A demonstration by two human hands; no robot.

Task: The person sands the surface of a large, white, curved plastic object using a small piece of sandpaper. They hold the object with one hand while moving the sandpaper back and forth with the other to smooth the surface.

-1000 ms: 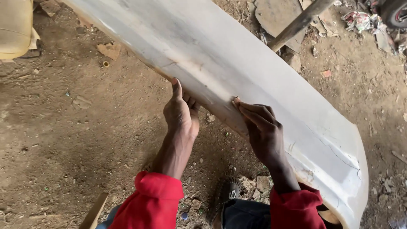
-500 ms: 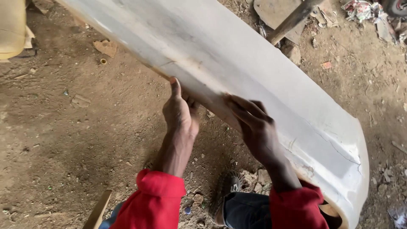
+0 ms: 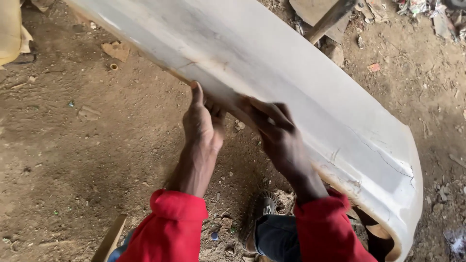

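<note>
A long white car bumper (image 3: pixel 272 63) runs from the upper left to the lower right, with cracks and worn patches near its right end. My left hand (image 3: pixel 204 126) grips its lower edge from below, thumb pointing up along the rim. My right hand (image 3: pixel 274 133) lies flat on the bumper's face just to the right, fingers spread and blurred. I cannot tell whether anything is under that palm. Both arms wear red sleeves.
Bare dirt ground (image 3: pixel 73 160) surrounds me, strewn with small stones and scraps. A wooden post (image 3: pixel 330 19) leans behind the bumper, with rubble at the upper right. A yellow object (image 3: pixel 9 29) sits at the far left. My shoe (image 3: pixel 259 213) is below.
My right hand has slid leftward along the bumper's face, closer to my left hand. The left hand has kept its grip on the edge.
</note>
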